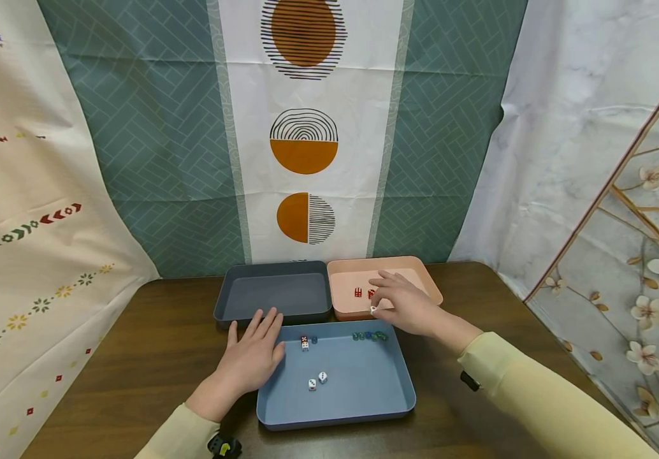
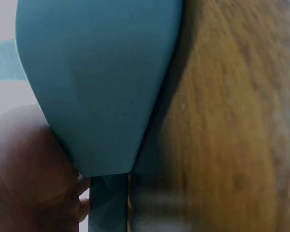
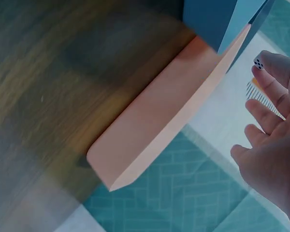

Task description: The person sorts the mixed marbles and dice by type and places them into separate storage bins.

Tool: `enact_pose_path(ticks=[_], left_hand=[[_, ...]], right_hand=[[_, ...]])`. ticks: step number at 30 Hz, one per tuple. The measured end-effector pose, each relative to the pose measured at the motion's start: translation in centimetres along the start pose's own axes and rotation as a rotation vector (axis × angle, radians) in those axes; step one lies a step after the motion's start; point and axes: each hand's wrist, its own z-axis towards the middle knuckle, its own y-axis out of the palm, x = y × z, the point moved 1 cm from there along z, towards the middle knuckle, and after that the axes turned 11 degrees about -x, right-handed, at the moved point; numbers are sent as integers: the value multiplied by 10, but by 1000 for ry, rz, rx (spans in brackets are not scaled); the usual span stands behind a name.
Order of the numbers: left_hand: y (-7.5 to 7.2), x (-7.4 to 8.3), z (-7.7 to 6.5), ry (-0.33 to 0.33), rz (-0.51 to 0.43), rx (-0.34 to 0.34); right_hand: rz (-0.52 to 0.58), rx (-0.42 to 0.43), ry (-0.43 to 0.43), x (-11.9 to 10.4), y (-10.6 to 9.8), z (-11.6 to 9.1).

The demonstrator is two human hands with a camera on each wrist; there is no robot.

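Between thumb and fingertip my right hand (image 1: 401,305) pinches a white die (image 3: 258,63) with black pips, over the near edge of the pink tray (image 1: 433,290). Two red dice (image 1: 358,292) lie in that tray beside the hand. My left hand (image 1: 252,357) has its fingers spread at the left rim of the blue tray (image 1: 358,392), fingertips by the dark tray. Inside the blue tray are two white dice (image 1: 322,377), an orange-looking die (image 1: 304,340) against another white die (image 1: 304,347), a small blue die (image 1: 315,340), and a row of several green and blue dice (image 1: 362,336).
A dark grey-blue tray (image 1: 275,293) stands behind the blue one, left of the pink tray. All three sit close together on a brown wooden table (image 1: 152,357). Patterned cloths (image 1: 456,127) hang behind and at both sides.
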Motion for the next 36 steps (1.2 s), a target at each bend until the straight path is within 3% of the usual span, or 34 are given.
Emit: enact_pose_path(ticks=[18, 25, 36], left_hand=[[4, -3, 4, -11, -11, -7], [2, -2, 2, -9, -1, -2], [3, -2, 4, -17, -4, -9]], right_hand=[[-20, 49, 152, 36, -12, 1], [-85, 88, 149, 50, -11, 6], [-85, 50, 231, 61, -12, 9]])
